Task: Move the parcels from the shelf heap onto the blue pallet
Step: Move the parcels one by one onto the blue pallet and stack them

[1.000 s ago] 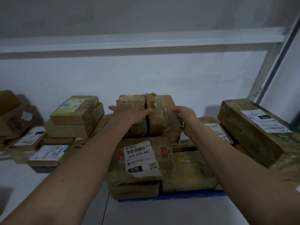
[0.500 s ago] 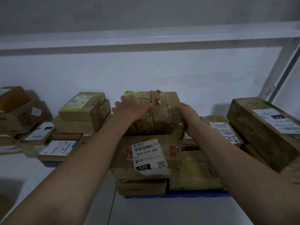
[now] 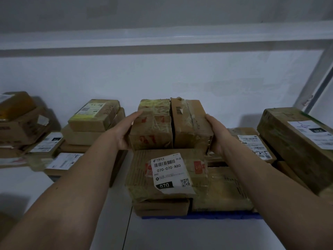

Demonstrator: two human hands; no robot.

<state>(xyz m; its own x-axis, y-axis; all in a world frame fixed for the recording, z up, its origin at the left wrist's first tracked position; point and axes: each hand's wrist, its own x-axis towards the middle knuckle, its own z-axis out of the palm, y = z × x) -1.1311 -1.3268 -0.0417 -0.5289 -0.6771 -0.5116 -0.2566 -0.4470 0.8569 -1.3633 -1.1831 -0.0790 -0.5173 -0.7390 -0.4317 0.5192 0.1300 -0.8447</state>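
Two brown parcels sit side by side on top of the stack on the blue pallet. My left hand grips the left side of the tape-wrapped parcel with red marks. My right hand grips the right side of the plain brown parcel, thumb on its top edge. Below them lies a parcel with a white 070-070-A80 label. Only the pallet's front edge shows under the stack.
A heap of labelled parcels lies on the white shelf to the left. A long box with a white label leans at the right. A shelf post rises at the far right, and the upper shelf board runs overhead.
Both hands slid from the tops of the two parcels down to their outer sides. The view moved slightly closer to the stack.
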